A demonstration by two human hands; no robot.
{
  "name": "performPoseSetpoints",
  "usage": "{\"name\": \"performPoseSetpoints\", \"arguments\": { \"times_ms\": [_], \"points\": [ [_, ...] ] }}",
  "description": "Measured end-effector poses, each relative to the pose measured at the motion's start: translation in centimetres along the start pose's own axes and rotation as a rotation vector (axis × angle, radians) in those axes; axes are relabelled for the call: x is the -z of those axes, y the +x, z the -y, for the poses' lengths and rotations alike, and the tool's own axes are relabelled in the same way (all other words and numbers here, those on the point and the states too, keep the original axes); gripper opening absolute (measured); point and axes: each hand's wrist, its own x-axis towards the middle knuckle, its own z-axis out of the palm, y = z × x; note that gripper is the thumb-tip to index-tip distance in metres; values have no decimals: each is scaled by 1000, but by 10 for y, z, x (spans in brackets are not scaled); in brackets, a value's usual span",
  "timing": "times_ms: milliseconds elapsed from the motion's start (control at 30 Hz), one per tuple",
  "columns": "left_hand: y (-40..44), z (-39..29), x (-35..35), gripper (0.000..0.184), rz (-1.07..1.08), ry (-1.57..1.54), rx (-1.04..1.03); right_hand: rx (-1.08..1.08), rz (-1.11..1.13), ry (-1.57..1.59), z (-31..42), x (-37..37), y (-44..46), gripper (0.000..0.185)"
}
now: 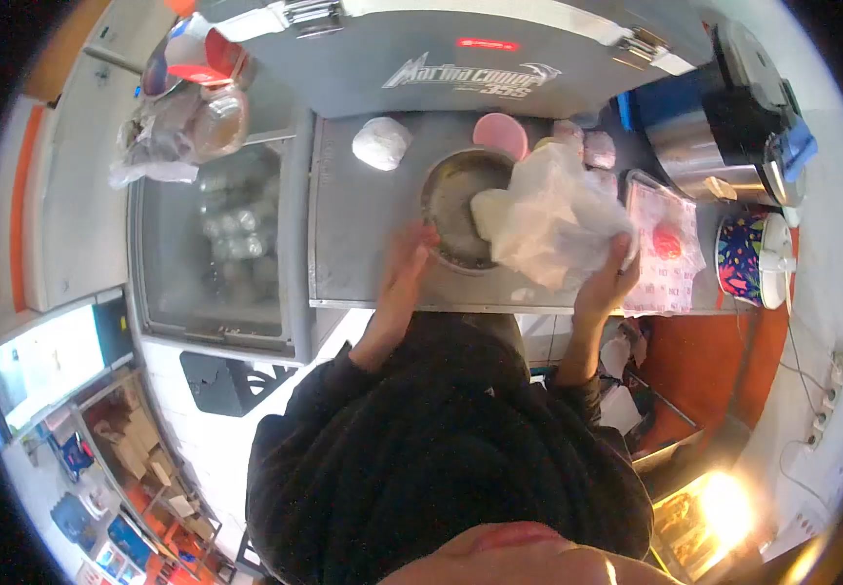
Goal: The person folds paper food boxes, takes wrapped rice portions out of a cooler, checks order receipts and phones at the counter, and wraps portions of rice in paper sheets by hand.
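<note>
A round metal pan (458,216) lies on the grey counter. My left hand (408,265) is at its left rim, somewhat blurred, and whether the fingers are apart is unclear. A whitish translucent plastic bag (560,219) spreads over the pan's right side, and my right hand (610,283) grips its right edge. A pale lump at the bag's left end sits over the pan; its nature is unclear. To the right of the bag is a tray lined with patterned paper (657,283), bearing a small red item (668,241).
Behind the pan are a pink round lid or bowl (501,135), a white wrapped bundle (381,143) and a large grey cooler (480,58). A steel cooker (699,146) and a patterned tub (739,258) stand right. A glass-topped freezer (216,263) is left.
</note>
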Motion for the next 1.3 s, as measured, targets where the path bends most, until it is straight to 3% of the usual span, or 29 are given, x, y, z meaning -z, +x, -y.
{"name": "performPoseSetpoints", "arguments": {
  "times_ms": [100,133,233,367,400,467,500,533,600,633,800,833,933,1033,1133,1200,1267,1300],
  "points": [
    [59,7,-28,42,58,482,-275,-300,-194,269,10,16,-2,49],
    [71,13,-39,42,62,647,-349,-267,-170,219,-2,29,-2,51],
    [85,0,-74,37,254,258,208,-339,-273,358,-30,55,5,49],
    [99,4,-98,27,146,559,-156,-392,120,-128,-83,121,28,40],
    [101,6,-108,26,88,709,-312,-401,150,-31,-93,136,37,39],
    [104,2,-134,25,109,814,-343,-408,240,160,-108,160,66,35],
    [108,1,-153,25,103,867,-358,-189,241,217,-113,178,95,34],
    [114,5,-172,26,148,911,-382,-34,130,-135,-143,200,129,39],
    [126,10,-209,27,235,1013,-423,582,-49,-828,-137,215,184,50],
    [131,15,-237,27,251,880,-239,565,20,-843,-153,220,205,54],
    [189,65,-336,27,575,927,-408,391,307,-1156,-270,252,280,68],
    [200,79,-347,27,640,965,-416,344,262,-1008,-274,272,287,68],
    [219,119,-375,27,739,887,-272,250,-49,-500,-187,320,290,67],
    [258,177,-382,27,859,1133,-372,453,-160,-556,-117,334,294,63],
    [283,224,-385,32,909,1439,-480,564,361,-511,-123,307,291,64],
    [284,230,-389,37,919,1568,-562,662,611,-792,-155,280,292,60],
    [273,216,-394,44,950,1606,-641,642,589,-948,-190,270,297,56],
    [269,211,-397,52,839,1678,-684,638,576,-1025,-196,265,301,55]
  ]
}}
